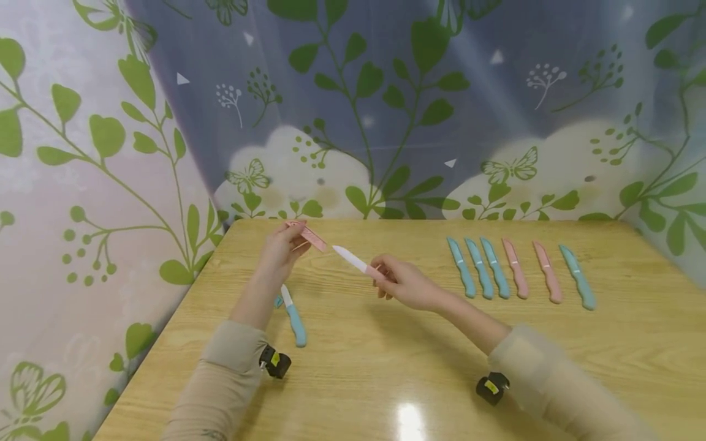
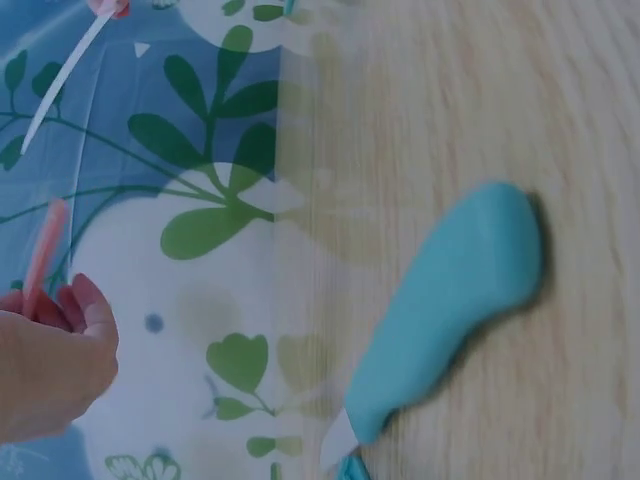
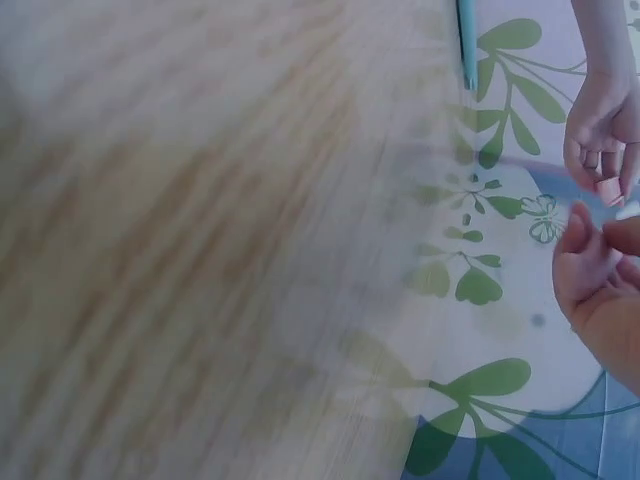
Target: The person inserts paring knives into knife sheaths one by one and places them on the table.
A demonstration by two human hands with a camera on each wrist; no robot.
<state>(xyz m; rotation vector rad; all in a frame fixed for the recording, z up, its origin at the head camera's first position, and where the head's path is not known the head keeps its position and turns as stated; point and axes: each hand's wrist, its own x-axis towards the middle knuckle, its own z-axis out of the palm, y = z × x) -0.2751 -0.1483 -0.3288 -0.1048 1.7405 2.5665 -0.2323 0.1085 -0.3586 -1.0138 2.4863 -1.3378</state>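
My left hand (image 1: 278,256) pinches a pink knife sheath (image 1: 312,237) above the back of the table. In my right hand (image 1: 405,285) is a knife with a pink handle (image 1: 374,272) and a white blade (image 1: 349,258), its tip pointing at the sheath's near end, a small gap apart. Below my left wrist lies a blue-handled knife (image 1: 296,324) with its white blade bare. Beside that blade a blue piece (image 1: 278,302) shows, mostly hidden by the left forearm. The left wrist view shows the blue handle (image 2: 450,290) close up.
On the right, a row of sheathed knives lies on the wooden table (image 1: 441,367), several blue (image 1: 486,269) and two pink (image 1: 546,272). A patterned curtain (image 1: 331,122) hangs behind and along the left edge. Each wrist wears a small black camera (image 1: 274,361).
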